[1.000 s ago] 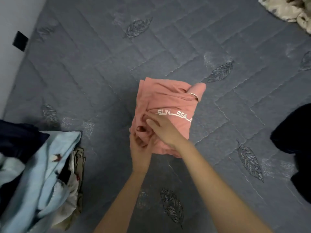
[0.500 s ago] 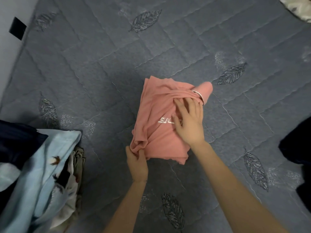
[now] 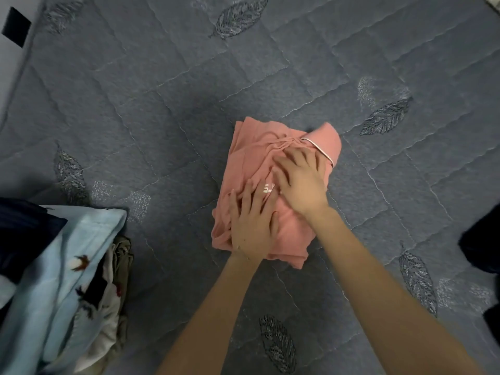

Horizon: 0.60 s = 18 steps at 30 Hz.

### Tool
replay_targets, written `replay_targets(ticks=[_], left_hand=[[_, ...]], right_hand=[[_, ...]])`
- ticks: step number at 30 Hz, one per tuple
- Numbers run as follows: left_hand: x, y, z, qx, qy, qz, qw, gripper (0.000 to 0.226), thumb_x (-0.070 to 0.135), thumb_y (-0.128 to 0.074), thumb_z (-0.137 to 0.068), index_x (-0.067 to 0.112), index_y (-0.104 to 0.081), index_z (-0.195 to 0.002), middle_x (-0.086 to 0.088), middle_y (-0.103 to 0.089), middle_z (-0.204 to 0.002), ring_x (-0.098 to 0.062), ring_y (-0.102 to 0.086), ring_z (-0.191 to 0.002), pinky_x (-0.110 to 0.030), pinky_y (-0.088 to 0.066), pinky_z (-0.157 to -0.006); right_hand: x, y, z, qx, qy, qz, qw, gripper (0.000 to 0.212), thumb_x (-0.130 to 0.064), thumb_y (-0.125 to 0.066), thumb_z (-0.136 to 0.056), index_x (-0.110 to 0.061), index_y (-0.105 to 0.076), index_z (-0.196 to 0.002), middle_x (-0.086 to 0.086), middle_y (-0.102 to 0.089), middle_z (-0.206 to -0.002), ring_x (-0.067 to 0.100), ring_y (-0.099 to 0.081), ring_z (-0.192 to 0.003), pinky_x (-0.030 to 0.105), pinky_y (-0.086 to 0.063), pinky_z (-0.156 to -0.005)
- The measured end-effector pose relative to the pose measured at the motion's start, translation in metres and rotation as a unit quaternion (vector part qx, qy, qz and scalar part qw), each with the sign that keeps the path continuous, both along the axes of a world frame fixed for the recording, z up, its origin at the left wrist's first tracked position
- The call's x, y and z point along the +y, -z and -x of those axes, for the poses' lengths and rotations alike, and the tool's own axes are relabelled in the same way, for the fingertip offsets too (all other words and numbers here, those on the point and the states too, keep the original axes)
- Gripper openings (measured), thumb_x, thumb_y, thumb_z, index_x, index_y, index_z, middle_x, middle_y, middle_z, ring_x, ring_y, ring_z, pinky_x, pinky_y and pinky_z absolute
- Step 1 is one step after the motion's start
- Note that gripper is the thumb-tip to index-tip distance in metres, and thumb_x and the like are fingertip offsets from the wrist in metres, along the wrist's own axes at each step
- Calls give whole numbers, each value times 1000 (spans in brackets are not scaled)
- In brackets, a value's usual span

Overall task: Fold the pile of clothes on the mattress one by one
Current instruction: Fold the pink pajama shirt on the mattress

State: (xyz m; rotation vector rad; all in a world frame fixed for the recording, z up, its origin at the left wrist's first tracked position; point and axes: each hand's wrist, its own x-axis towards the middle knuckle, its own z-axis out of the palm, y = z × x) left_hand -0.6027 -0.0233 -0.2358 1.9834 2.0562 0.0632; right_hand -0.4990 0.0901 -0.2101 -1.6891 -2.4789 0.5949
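Pink folded garment on grey quilted mattress, left hand and right hand pressed flat on it, fingers spread

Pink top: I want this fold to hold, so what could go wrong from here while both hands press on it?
1. The pink top looks bunched under the left hand, with wrinkles near the right hand; the bundle may spring open once released.
2. The white-trimmed edge sticks out at the far right corner and could slip loose when the top is lifted.
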Motion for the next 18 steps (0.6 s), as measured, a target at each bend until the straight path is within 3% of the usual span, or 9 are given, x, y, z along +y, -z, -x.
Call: replay_targets(ticks=[2,3,5,7,10,12,14,16,18], left_hand=[[-5,11,8,32,-3,4,999,54,42,-36,-93,29,-36,-145,-7,-40,-151,-34,-36,-137,-58,-22,-111],[-10,14,14,40,-2,-3,999,55,46,-34,-94,30,-31,-147,-7,-37,-153,-34,-34,-139,-57,-19,-111],[-22,20,24,50,-10,-17,999,58,52,-33,-96,31,-26,-150,-9,-31,-155,-34,-29,-141,-57,-16,-112],[-35,20,30,44,-67,3,997,64,59,-32,-95,30,-24,-152,-13,-28,-156,-36,-28,-142,-58,-16,-113],[-56,14,32,-66,-255,54,963,88,75,-31,-84,21,-18,-152,-15,-25,-156,-34,-22,-144,-53,-12,-115],[-64,8,31,-176,-339,68,922,104,84,-31,-76,8,-31,-146,-12,-23,-157,-27,-14,-147,-49,-11,-119],[-62,4,34,-251,-364,54,895,82,72,-51,-79,2,-54,-121,-11,-27,-156,-24,-14,-147,-44,-13,-119],[-55,-3,40,-322,-383,28,865,42,42,-68,-83,7,-59,-104,-12,-45,-143,-27,-32,-138,-47,-26,-115],[-48,-14,41,-407,-383,-1,829,17,23,-69,-87,16,-58,-97,-8,-62,-107,-21,-57,-104,-46,-47,-96]], right_hand=[[13,-3,-2,16,26,-108,994,38,-40,-49,-90,-19,-65,-117,9,-55,-126,35,-43,-121,40,-18,-102],[21,-4,-3,8,40,-133,990,41,-39,-56,-86,-21,-63,-122,11,-51,-133,35,-40,-124,40,-16,-103],[36,-5,-8,-31,65,-84,994,64,-47,-63,-81,-27,-46,-140,12,-29,-154,34,-18,-142,42,0,-113],[46,-2,-13,-76,87,19,993,86,-58,-63,-79,-35,-23,-151,7,-10,-161,31,0,-148,50,14,-113],[53,2,-21,-74,92,140,983,99,-64,-63,-77,-40,-4,-152,5,-15,-160,31,-18,-145,56,-9,-114],[53,4,-27,-46,114,179,976,103,-64,-66,-74,-40,-3,-152,8,-23,-158,33,-29,-140,52,-23,-113],[51,2,-31,6,151,203,968,100,-61,-71,-72,-36,-16,-152,9,-38,-150,33,-38,-135,47,-32,-110],[46,-4,-35,55,185,216,957,79,-54,-75,-72,-27,-43,-140,7,-56,-134,31,-50,-124,37,-42,-100],[38,-11,-40,88,225,220,945,51,-47,-76,-73,-21,-61,-115,6,-66,-112,27,-59,-107,33,-45,-84]])
